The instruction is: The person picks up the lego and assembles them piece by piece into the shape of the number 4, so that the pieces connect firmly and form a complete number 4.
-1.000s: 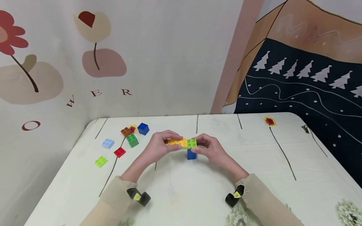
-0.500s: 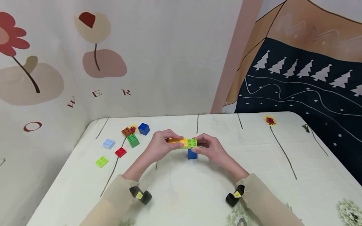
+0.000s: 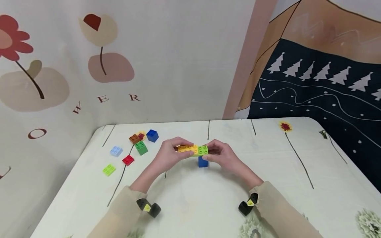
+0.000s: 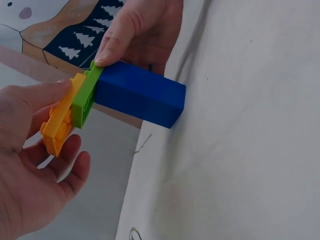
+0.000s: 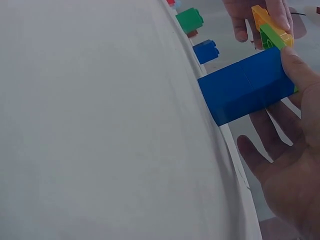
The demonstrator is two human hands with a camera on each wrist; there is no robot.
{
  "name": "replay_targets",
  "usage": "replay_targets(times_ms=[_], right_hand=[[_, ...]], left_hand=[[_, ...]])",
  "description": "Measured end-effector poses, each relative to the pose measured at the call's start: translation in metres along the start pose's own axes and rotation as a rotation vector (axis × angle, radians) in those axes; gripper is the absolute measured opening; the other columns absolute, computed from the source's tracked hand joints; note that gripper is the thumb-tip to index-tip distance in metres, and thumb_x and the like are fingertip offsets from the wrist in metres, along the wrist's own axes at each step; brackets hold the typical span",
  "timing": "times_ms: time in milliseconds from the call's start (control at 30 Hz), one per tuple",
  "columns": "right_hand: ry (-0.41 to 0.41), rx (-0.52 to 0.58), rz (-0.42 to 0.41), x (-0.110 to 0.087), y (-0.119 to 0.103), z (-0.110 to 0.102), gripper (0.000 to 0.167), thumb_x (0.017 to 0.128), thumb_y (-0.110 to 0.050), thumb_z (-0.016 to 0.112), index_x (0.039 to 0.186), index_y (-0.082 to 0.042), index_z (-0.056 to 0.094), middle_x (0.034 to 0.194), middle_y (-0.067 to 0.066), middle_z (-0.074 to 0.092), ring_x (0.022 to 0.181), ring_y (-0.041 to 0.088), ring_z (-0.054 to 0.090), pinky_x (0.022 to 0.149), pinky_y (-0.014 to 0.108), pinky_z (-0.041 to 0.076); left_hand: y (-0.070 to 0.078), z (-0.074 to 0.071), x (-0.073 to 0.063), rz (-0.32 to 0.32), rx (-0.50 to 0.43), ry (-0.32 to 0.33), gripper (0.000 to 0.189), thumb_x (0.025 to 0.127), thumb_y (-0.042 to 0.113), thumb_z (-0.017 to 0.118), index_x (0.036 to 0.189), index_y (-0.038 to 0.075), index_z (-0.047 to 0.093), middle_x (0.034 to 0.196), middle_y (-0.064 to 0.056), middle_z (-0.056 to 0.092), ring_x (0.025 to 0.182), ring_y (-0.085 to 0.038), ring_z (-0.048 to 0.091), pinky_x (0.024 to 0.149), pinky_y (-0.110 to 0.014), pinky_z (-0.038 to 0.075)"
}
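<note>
A blue column [image 3: 203, 162] of building bricks stands upright on the table in front of me. A flat lime green brick [image 3: 203, 150] caps it and juts out to the left. On that overhang sits a flat yellow brick [image 3: 194, 149], which reaches further left. My left hand [image 3: 168, 154] pinches the yellow brick between thumb and fingers. With thumb and fingers, my right hand [image 3: 225, 158] grips the top of the column where blue meets lime green. In the right wrist view the blue column [image 5: 247, 86] has a seam across its middle.
Loose bricks lie at the left: brown [image 3: 134, 138], dark blue [image 3: 152, 135], green [image 3: 141, 147], light blue [image 3: 116, 151], red [image 3: 128, 160] and lime green [image 3: 109, 170]. A printed cloth wall [image 3: 178, 66] rises behind the table.
The head view has shifted slightly, so everything sits a little further right. Both hands keep their hold on the bricks, with hardly any movement.
</note>
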State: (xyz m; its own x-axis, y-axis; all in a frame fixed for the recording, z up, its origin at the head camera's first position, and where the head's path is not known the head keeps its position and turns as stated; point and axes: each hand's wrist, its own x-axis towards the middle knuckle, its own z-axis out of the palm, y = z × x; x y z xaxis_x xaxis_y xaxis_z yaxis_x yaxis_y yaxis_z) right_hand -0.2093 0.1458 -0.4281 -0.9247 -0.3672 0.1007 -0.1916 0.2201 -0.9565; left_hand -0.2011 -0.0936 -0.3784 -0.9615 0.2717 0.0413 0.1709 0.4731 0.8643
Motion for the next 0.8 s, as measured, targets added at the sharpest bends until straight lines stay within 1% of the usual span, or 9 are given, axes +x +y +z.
replay_targets(times_ms=[67, 133, 267, 367, 400, 500, 633, 700, 800], right_hand=[[0.004, -0.001, 0.007, 0.0, -0.001, 0.001, 0.031, 0.092, -0.008, 0.078, 0.119, -0.001, 0.064, 0.119, 0.013, 0.069, 0.106, 0.027, 0.067, 0.094, 0.033, 0.056], [0.011, 0.001, 0.015, 0.0, -0.001, 0.002, 0.03, 0.092, -0.007, 0.078, 0.119, -0.001, 0.065, 0.119, 0.013, 0.069, 0.105, 0.026, 0.067, 0.093, 0.032, 0.056], [0.019, 0.005, 0.019, 0.001, -0.001, 0.004, 0.031, 0.091, -0.006, 0.078, 0.118, 0.0, 0.065, 0.118, 0.013, 0.07, 0.104, 0.026, 0.067, 0.092, 0.032, 0.056], [0.018, 0.004, 0.025, 0.002, 0.001, 0.006, 0.031, 0.091, -0.006, 0.078, 0.119, -0.001, 0.065, 0.118, 0.013, 0.07, 0.103, 0.026, 0.067, 0.091, 0.032, 0.056], [0.016, 0.005, 0.026, 0.002, 0.001, 0.006, 0.031, 0.091, -0.006, 0.078, 0.119, -0.001, 0.065, 0.117, 0.013, 0.07, 0.103, 0.026, 0.067, 0.091, 0.032, 0.056], [0.012, 0.003, 0.03, 0.002, 0.001, 0.006, 0.031, 0.091, -0.006, 0.078, 0.119, -0.001, 0.065, 0.117, 0.012, 0.07, 0.103, 0.025, 0.067, 0.092, 0.033, 0.056], [0.017, -0.003, 0.034, 0.002, 0.001, 0.005, 0.032, 0.092, -0.008, 0.078, 0.12, -0.002, 0.065, 0.117, 0.011, 0.07, 0.103, 0.025, 0.066, 0.093, 0.035, 0.056], [0.016, -0.006, 0.037, 0.001, 0.001, 0.004, 0.032, 0.092, -0.009, 0.078, 0.12, -0.002, 0.065, 0.117, 0.011, 0.07, 0.103, 0.025, 0.066, 0.093, 0.036, 0.056], [0.024, -0.008, 0.045, 0.001, -0.001, 0.003, 0.031, 0.092, -0.009, 0.078, 0.12, -0.003, 0.065, 0.117, 0.009, 0.07, 0.104, 0.024, 0.067, 0.093, 0.035, 0.056]], left_hand=[[-0.001, -0.004, -0.003, 0.015, 0.002, 0.008, 0.038, 0.089, 0.015, 0.082, 0.126, 0.013, 0.074, 0.12, 0.0, 0.069, 0.106, -0.022, 0.061, 0.09, -0.035, 0.056], [-0.003, -0.013, -0.005, 0.035, -0.013, 0.027, 0.042, 0.09, 0.017, 0.082, 0.129, 0.011, 0.071, 0.124, -0.003, 0.068, 0.11, -0.026, 0.062, 0.092, -0.037, 0.056], [-0.008, -0.043, -0.011, 0.059, -0.074, 0.119, 0.04, 0.09, 0.017, 0.082, 0.128, 0.008, 0.071, 0.124, -0.01, 0.068, 0.109, -0.03, 0.066, 0.09, -0.031, 0.057], [-0.013, -0.065, -0.019, 0.064, -0.111, 0.187, 0.038, 0.091, 0.014, 0.081, 0.126, 0.005, 0.071, 0.122, -0.013, 0.068, 0.104, -0.024, 0.067, 0.085, -0.022, 0.056], [-0.015, -0.071, -0.022, 0.059, -0.121, 0.204, 0.038, 0.091, 0.014, 0.08, 0.126, 0.004, 0.071, 0.121, -0.013, 0.068, 0.103, -0.023, 0.067, 0.084, -0.021, 0.056], [-0.022, -0.085, -0.029, 0.042, -0.111, 0.24, 0.037, 0.093, 0.016, 0.079, 0.126, 0.003, 0.071, 0.118, -0.01, 0.068, 0.099, -0.017, 0.066, 0.082, -0.019, 0.055], [-0.031, -0.098, -0.035, 0.003, -0.087, 0.273, 0.04, 0.094, 0.023, 0.078, 0.128, 0.003, 0.07, 0.117, -0.005, 0.068, 0.101, -0.014, 0.065, 0.083, -0.017, 0.054], [-0.034, -0.101, -0.037, -0.012, -0.074, 0.282, 0.041, 0.095, 0.025, 0.077, 0.128, 0.003, 0.07, 0.119, -0.005, 0.067, 0.103, -0.011, 0.065, 0.085, -0.015, 0.053], [-0.039, -0.105, -0.039, -0.023, -0.071, 0.291, 0.04, 0.095, 0.024, 0.077, 0.128, 0.002, 0.069, 0.123, -0.01, 0.067, 0.103, -0.008, 0.066, 0.086, -0.015, 0.053]])
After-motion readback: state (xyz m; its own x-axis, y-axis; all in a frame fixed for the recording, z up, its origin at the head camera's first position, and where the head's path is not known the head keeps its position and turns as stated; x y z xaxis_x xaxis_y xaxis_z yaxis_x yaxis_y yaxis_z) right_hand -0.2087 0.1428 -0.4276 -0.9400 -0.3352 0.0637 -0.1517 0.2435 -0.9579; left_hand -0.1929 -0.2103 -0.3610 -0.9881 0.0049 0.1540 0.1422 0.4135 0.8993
